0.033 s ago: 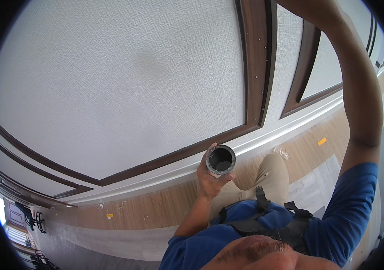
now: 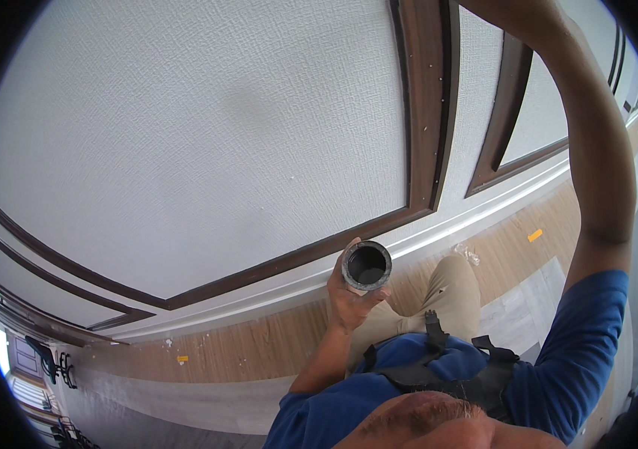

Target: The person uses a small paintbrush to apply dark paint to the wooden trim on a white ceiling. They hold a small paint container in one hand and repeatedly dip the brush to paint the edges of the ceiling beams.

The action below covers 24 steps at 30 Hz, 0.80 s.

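Note:
My left hand [image 2: 345, 303] is closed around a dark round cup [image 2: 346, 271], held just in front of the wall's lower brown moulding. Its thick grey rim faces up, and a dark content shows inside. My right arm stretches upward along the right side. Only the wrist end of my right hand [image 2: 517, 16] shows at the top edge, and its fingers are out of sight, so what it holds or touches is hidden. Closest to it are the white textured wall [image 2: 281, 150] and the vertical dark brown moulding [image 2: 425, 112], which is dotted with small white specks.
A white baseboard [image 2: 408, 243] runs along the wall's foot. Clear crumpled scraps [image 2: 468, 254] and an orange piece of tape [image 2: 534, 236] lie on the wood-look floor [image 2: 259, 348]. Another small orange piece [image 2: 182, 359] lies farther left. Dark wheeled objects [image 2: 64, 367] stand at far left.

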Each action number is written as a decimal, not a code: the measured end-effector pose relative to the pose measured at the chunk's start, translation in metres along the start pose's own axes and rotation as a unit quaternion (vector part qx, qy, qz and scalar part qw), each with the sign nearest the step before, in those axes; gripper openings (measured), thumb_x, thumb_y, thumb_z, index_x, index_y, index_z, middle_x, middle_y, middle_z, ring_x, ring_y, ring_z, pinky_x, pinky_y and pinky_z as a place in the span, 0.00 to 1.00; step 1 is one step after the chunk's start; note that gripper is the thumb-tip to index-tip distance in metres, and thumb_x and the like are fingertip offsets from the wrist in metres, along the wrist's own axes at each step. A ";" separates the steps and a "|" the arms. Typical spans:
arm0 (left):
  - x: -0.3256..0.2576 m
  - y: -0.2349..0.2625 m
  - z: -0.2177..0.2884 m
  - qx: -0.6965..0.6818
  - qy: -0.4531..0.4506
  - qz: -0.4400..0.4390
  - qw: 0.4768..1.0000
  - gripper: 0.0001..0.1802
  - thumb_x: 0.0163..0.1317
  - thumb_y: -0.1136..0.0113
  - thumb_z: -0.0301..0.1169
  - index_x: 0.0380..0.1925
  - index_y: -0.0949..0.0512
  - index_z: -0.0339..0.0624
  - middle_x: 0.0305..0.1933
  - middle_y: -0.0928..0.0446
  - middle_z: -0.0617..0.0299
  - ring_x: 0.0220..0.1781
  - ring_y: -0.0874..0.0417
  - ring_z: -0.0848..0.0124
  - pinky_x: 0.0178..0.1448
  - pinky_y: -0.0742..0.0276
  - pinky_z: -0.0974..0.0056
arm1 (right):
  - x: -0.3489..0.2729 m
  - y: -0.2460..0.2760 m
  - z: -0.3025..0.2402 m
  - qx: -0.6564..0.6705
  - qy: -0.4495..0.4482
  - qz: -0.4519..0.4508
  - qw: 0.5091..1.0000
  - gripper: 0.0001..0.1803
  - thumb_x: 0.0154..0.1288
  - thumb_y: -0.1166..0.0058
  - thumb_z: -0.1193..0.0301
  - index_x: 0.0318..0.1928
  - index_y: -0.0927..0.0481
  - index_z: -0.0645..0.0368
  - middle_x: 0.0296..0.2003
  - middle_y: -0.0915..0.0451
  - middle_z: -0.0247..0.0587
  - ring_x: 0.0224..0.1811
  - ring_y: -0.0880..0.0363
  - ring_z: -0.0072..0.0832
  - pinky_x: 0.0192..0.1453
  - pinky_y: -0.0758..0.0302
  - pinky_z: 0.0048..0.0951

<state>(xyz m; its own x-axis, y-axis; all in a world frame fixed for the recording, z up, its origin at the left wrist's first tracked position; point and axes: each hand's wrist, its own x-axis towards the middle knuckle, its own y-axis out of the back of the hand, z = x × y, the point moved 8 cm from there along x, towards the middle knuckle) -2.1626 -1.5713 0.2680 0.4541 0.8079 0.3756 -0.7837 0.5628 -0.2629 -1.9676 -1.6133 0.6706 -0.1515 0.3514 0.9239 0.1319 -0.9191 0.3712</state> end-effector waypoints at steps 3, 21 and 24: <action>0.006 -0.009 0.002 -0.014 -0.004 -0.022 1.000 0.57 0.44 0.15 0.40 0.70 0.38 0.29 0.58 0.21 0.55 0.58 0.19 0.68 0.64 0.23 0.63 | 0.006 0.025 -0.006 -0.062 0.044 0.041 0.996 0.09 0.73 0.43 0.70 0.35 0.18 0.61 0.20 0.23 0.34 0.17 0.31 0.19 0.23 0.33 0.26; 0.013 -0.014 0.002 -0.017 -0.006 -0.036 0.999 0.57 0.45 0.15 0.39 0.71 0.39 0.29 0.58 0.21 0.56 0.58 0.20 0.69 0.64 0.23 0.63 | -0.001 0.033 0.000 -0.018 -0.020 0.041 0.999 0.11 0.75 0.45 0.67 0.35 0.18 0.61 0.21 0.21 0.37 0.19 0.28 0.20 0.25 0.29 0.26; 0.006 -0.009 0.003 0.002 -0.010 -0.027 1.000 0.56 0.46 0.15 0.38 0.71 0.39 0.29 0.58 0.21 0.55 0.59 0.20 0.69 0.64 0.23 0.63 | -0.002 0.015 0.009 0.058 -0.042 0.016 0.997 0.13 0.76 0.46 0.66 0.36 0.18 0.61 0.23 0.21 0.38 0.23 0.25 0.21 0.28 0.28 0.27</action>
<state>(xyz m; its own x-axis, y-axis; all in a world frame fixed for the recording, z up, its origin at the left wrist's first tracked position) -2.1539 -1.5719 0.2750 0.4872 0.7726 0.4071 -0.7598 0.6048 -0.2385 -1.9564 -1.6261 0.6752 -0.0627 0.3405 0.9381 0.2479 -0.9052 0.3451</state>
